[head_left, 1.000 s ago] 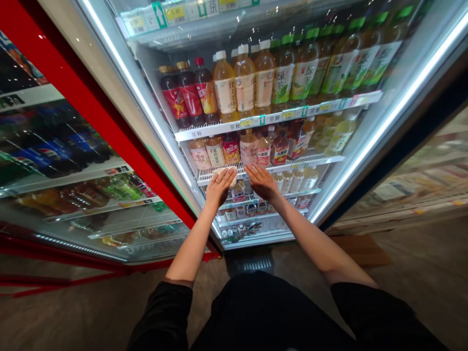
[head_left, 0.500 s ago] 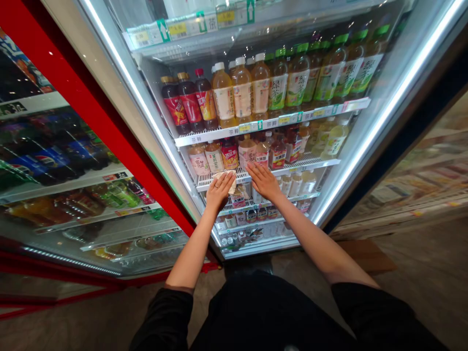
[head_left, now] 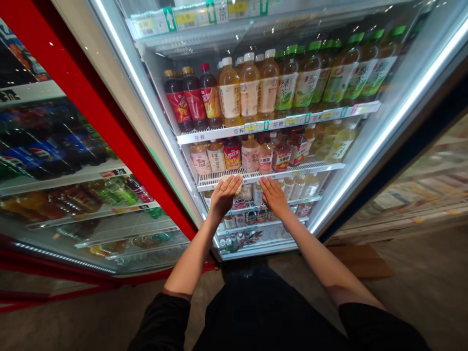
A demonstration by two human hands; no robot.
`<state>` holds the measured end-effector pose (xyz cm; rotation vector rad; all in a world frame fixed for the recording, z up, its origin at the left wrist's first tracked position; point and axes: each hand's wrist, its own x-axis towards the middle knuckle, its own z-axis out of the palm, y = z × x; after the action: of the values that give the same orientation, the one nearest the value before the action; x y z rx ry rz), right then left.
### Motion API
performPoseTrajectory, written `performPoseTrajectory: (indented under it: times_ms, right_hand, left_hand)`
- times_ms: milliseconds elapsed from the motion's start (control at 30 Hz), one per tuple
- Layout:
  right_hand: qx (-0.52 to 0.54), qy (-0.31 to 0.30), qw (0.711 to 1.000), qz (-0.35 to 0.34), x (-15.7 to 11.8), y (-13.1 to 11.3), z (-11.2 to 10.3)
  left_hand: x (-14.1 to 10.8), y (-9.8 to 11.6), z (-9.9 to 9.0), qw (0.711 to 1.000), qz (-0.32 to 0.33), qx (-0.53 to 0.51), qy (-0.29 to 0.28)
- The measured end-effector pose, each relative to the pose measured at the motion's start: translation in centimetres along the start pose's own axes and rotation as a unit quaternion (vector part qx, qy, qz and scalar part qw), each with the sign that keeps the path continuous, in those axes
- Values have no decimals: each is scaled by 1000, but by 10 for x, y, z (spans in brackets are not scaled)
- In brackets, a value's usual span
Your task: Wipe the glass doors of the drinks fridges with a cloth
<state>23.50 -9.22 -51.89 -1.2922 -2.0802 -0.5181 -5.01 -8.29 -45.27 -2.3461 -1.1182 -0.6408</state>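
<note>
A pale cloth [head_left: 234, 177] lies under the fingers of my left hand [head_left: 224, 197], pressed against the glass door [head_left: 256, 38] of a lit drinks cooler. Only the cloth's upper edge shows; the hand covers the rest. A ring sits on one finger. To its right, my right hand [head_left: 275, 196] rests flat on the glass, fingers stretched out and nothing in it. Both hands overlap the front edge of a white wire shelf [head_left: 208, 185] seen through the glass. Behind the door, on that shelf, stand short tea bottles [head_left: 250, 155].
Taller bottles [head_left: 230, 97] line the shelf above. On the left, a red-framed cooler [head_left: 120, 161] holds cola and other drinks. A dark frame [head_left: 383, 156] borders the right side. A brown flat piece [head_left: 360, 261] lies on the floor [head_left: 420, 273] at right.
Both hands have slid a little lower on the glass, the left one with the cloth, from over the short bottles towards the shelf edge. The view has shifted slightly.
</note>
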Motion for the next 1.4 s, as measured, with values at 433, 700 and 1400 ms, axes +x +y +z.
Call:
performPoseTrajectory:
  times_ms: [433, 700, 1400]
  right_hand:
    - [5, 0, 999, 37, -2, 8, 31]
    - [-11, 47, 999, 20, -8, 6, 39]
    - [-91, 263, 957, -80, -5, -2, 67]
  left_hand:
    - [-5, 5, 14, 994, 67, 45, 77]
    - [-3, 20, 21, 987, 2, 53, 153]
    - [13, 37, 65, 929, -145, 84, 329]
